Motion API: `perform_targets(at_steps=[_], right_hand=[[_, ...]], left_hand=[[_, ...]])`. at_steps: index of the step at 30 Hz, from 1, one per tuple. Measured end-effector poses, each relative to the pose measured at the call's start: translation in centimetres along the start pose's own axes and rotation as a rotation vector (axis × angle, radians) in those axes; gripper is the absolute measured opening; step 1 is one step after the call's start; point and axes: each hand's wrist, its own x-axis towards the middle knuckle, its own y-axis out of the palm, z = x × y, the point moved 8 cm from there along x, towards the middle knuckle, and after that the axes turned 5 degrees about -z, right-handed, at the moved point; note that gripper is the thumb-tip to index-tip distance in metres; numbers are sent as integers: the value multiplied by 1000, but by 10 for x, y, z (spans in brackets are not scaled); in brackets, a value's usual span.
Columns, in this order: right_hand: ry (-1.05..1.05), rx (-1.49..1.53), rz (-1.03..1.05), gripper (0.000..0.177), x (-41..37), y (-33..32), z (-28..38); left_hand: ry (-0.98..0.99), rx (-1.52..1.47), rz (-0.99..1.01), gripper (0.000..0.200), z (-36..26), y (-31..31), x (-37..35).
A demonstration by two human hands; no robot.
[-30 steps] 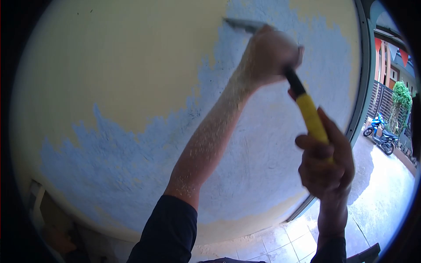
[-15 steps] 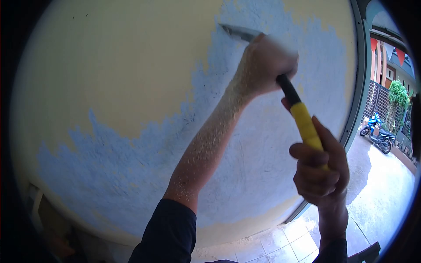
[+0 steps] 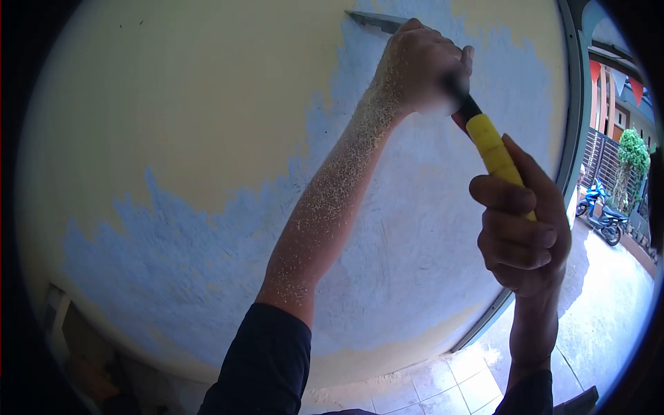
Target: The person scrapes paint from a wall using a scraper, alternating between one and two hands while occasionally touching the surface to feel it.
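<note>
Yellow-handled metal scraper (image 3: 494, 149) is angled at the patchy blue-and-cream wall (image 3: 401, 270); the left hand (image 3: 423, 66) closes around it near the blade (image 3: 377, 23), apparently for pressure; the right hand (image 3: 522, 221) grips the handle, apparently for guidance.

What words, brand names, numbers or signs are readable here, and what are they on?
None that I can read.
Tool's blade: too small and blurred to tell if it is marked.
Tool's yellow grip: no legible lettering on the visible part.
Wall: no writing seen.
Motorbike: too small to read any badge or plate.
Red pennant: no legible lettering.
</note>
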Motion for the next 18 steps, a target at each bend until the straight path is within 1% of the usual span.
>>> perform_targets(at_steps=[2,3,5,6,7,8,9,10,11,12,13,14,15,16,17,18], right_hand=[[-35,18,-70,43,-1,3,-3],[-39,21,-71,43,-3,3,-8],[-113,40,-170,41,-4,-7,-7],[-112,42,-171,41,-1,-13,7],[36,-64,-27,39,6,-14,21],[184,-163,116,43,10,-10,25],[189,-155,106,43,19,-3,28],[75,-146,32,44,31,6,38],[-40,-140,-44,48,35,9,48],[-45,-142,-58,48,31,7,48],[5,-211,-77,48,23,2,41],[53,-281,-98,49,13,-6,34],[-123,-269,-134,49,-5,-21,23],[-220,-340,-324,51,-35,-45,10],[-356,-911,-72,71,-59,-56,-2],[-203,-771,-180,77,-86,-82,-34]], left_hand=[[-29,-6,-25,40,2,-1,0],[-35,-23,-44,41,-1,-3,-5],[7,-37,-73,41,0,1,-3],[32,-46,-95,43,2,2,-2],[100,-37,-109,43,13,6,8],[9,-24,-2,35,29,14,14],[52,-4,24,37,36,15,29],[97,16,43,39,39,16,41],[85,13,36,39,41,12,46],[130,-17,0,40,38,6,48],[174,-53,-37,41,33,2,47],[164,-71,-49,41,17,-5,44],[151,-54,-8,33,-5,-9,31],[135,-34,35,26,-33,-20,18],[158,-13,113,19,-68,-29,-4],[-14,42,239,20,-99,-33,-32]])
